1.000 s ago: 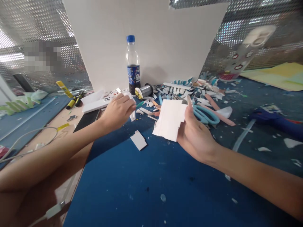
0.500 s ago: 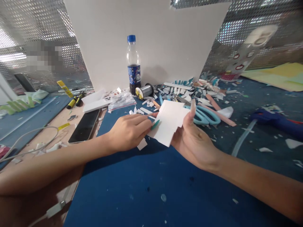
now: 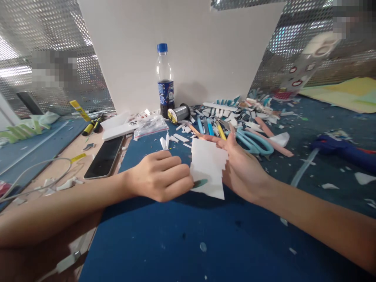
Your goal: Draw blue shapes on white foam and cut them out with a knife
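Holding white card (image 3: 208, 160) by its R edge in R hand (image 3: 242, 166), L hand (image 3: 164, 176) clenched on green piece (image 3: 201, 183), visible axis approx. crosswise over card's lower L.

From far off, I look through one camera up on a head, facing forward and down, so the bare left hand (image 3: 164, 176) and bare right hand (image 3: 245, 166) sit close, over a flat blue mat (image 3: 152, 235), with a big flat white board (image 3: 211, 47) farther back.
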Action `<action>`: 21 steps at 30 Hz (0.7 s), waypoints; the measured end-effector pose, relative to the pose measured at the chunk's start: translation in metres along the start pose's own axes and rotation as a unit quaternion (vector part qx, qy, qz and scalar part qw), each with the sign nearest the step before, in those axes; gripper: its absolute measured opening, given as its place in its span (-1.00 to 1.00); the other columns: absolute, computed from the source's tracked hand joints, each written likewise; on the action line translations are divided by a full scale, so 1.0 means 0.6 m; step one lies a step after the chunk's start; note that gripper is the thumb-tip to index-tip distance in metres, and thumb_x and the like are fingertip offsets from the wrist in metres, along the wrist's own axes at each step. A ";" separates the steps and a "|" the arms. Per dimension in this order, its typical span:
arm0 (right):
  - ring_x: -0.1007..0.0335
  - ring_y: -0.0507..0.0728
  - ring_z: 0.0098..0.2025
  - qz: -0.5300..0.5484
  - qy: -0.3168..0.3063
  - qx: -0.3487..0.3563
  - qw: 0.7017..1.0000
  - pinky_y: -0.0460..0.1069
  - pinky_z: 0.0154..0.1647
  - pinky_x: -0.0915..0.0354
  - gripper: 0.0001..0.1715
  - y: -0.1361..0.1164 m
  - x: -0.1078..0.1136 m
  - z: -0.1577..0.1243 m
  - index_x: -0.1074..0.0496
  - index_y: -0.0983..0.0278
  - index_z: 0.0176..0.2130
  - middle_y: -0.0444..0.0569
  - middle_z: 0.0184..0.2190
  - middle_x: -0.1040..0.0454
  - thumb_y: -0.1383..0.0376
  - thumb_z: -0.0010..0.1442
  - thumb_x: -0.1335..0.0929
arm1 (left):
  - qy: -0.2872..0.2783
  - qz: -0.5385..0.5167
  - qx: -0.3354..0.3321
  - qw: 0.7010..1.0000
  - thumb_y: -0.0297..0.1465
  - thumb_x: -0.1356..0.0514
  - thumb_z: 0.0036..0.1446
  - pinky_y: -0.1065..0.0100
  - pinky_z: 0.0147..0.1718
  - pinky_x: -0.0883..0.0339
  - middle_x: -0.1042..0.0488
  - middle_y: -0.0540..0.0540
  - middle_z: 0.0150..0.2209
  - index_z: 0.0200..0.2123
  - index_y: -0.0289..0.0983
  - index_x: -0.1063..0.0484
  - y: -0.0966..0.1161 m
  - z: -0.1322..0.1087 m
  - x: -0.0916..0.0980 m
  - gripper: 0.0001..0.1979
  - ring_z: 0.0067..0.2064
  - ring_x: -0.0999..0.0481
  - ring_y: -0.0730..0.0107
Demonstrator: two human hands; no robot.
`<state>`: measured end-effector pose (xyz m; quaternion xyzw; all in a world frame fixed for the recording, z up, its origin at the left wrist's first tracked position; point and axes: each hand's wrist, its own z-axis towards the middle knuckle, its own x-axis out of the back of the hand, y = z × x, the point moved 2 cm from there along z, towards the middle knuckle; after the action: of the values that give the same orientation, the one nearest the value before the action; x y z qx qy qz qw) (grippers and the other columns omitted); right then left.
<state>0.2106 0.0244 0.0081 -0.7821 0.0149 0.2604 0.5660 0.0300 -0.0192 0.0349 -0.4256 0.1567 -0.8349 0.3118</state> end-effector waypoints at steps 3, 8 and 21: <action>-0.50 0.29 0.06 0.006 -0.079 -0.019 0.997 0.18 -0.04 -0.51 -0.19 -0.005 -0.003 -0.003 -0.34 0.17 0.18 0.09 -0.07 -0.58 -0.26 0.28 -0.08 | -0.008 0.010 0.048 0.999 -0.56 0.05 0.33 0.38 -0.62 -0.18 -0.30 0.02 -0.60 -0.51 -0.23 -0.25 -0.004 0.002 0.003 -0.66 -0.58 -0.26 0.48; -0.44 0.22 0.13 0.029 -0.134 0.029 0.990 0.12 0.11 -0.43 -0.35 -0.010 -0.002 -0.006 -0.33 0.12 0.18 0.00 0.03 -0.54 -0.05 0.19 -0.39 | -0.010 0.018 0.078 0.997 -0.57 0.07 0.29 0.36 -0.64 -0.17 -0.26 0.02 -0.62 -0.51 -0.22 -0.20 -0.007 -0.001 -0.002 -0.68 -0.60 -0.20 0.45; -0.47 0.18 0.10 0.051 0.052 0.023 0.997 0.07 0.08 -0.48 -0.71 -0.020 0.019 0.023 -0.43 0.14 -0.04 -0.05 -0.04 -0.57 0.11 0.27 -0.37 | -0.065 0.024 0.215 0.974 -0.54 -0.01 0.32 0.39 -0.47 -0.30 -0.40 -0.07 -0.44 -0.39 -0.27 -0.32 -0.049 -0.029 -0.026 -0.78 -0.40 -0.35 0.39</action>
<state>0.2189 0.0442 0.0108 -0.7794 0.0899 0.2473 0.5686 0.0116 0.0135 0.0307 -0.3979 -0.0371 -0.8117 0.4260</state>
